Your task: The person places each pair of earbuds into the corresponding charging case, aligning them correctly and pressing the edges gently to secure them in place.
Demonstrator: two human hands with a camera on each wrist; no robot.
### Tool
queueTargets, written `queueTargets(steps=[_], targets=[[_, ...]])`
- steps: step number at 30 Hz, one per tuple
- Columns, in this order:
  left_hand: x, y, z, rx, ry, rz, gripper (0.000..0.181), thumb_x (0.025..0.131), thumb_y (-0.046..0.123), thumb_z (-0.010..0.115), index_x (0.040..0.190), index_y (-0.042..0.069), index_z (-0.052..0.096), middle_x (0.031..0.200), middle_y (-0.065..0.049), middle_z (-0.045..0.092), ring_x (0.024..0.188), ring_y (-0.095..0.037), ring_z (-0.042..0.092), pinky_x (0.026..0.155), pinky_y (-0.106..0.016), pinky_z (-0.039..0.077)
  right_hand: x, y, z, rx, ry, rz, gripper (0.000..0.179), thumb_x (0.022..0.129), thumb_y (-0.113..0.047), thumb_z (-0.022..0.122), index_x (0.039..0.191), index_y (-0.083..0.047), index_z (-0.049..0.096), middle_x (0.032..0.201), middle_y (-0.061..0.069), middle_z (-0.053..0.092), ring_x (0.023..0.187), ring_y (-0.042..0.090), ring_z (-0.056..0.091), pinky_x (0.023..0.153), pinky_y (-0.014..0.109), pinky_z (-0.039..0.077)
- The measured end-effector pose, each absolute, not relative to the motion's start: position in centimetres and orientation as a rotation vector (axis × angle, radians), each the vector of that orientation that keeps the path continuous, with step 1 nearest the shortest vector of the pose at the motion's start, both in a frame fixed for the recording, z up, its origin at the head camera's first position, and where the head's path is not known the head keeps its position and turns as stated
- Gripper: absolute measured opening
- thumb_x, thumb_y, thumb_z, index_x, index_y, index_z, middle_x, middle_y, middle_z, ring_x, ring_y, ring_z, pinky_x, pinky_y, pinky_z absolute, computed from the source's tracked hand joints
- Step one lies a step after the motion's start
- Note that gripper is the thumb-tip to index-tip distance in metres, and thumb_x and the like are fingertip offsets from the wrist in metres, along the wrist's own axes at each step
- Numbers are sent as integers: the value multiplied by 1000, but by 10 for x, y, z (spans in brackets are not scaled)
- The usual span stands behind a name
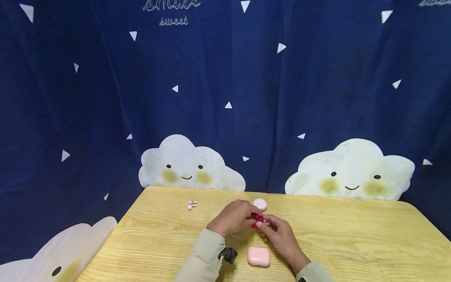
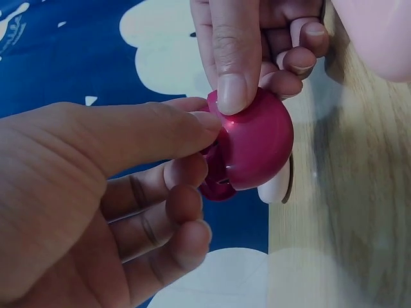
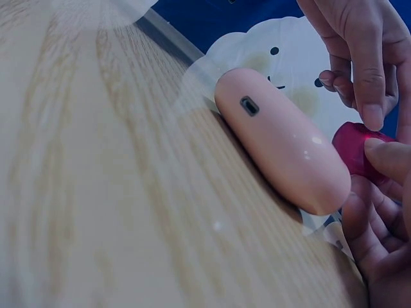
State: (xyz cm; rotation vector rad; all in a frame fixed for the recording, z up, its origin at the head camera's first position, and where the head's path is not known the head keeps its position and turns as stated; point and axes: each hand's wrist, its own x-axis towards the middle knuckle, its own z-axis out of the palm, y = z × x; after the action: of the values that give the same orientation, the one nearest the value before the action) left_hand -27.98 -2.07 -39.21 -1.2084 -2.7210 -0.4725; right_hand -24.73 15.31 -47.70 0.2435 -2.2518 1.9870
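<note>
At lower centre of the head view, a glossy magenta, rounded, plastic-looking case point(image 1: 257, 221) is pinched — from upper left by the left hand point(image 1: 235, 216), from lower right by the right hand point(image 1: 281, 235).

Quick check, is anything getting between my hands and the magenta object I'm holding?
Nothing visible: your left hand and right hand pinch the magenta object directly. The pale pink case lies closer to you, outside that grip.
</note>
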Motion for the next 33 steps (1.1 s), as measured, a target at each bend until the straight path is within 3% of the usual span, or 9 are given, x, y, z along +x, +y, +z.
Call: queueTargets(steps=[13, 18, 24, 30, 33], targets=[[-279, -21, -392, -1189, -2732, -504, 23, 85, 14, 75, 106, 22, 75, 87, 11, 68, 73, -4, 55, 65, -16, 42, -248, 153, -479, 210, -2262, 1999, 25, 88, -12, 71, 107, 3, 67, 76, 10, 62, 58, 13, 57, 52, 26, 52], [-281, -23, -392, -1167, -2728, -527, 25, 85, 11, 73, 108, 21, 75, 77, 12, 64, 67, -3, 49, 59, -16, 38, -248, 154, -478, 222, -2249, 2004, 24, 88, -11, 70, 106, 4, 67, 74, 10, 62, 59, 13, 58, 51, 26, 52], [-286, -28, -395, -1138, -2727, -600, 21, 86, 11, 72, 105, 20, 75, 82, 8, 66, 71, -4, 51, 64, -17, 42, -249, 153, -478, 205, -2230, 2035, 25, 89, -11, 69, 107, 6, 66, 75, 13, 63, 59, 13, 58, 51, 26, 52], [-291, -32, -400, -1052, -2749, -747, 16, 87, 10, 70, 101, 19, 73, 74, 11, 57, 66, -4, 50, 60, -18, 42, -249, 153, -477, 155, -2189, 2092, 24, 90, -9, 68, 107, 7, 65, 75, 14, 62, 58, 13, 57, 51, 25, 51], [-292, -33, -404, -1017, -2759, -885, 13, 88, 9, 69, 96, 19, 72, 76, 10, 60, 69, -4, 54, 62, -18, 45, -249, 152, -477, 137, -2174, 2102, 23, 90, -8, 67, 106, 7, 65, 74, 14, 62, 58, 14, 56, 50, 25, 51]])
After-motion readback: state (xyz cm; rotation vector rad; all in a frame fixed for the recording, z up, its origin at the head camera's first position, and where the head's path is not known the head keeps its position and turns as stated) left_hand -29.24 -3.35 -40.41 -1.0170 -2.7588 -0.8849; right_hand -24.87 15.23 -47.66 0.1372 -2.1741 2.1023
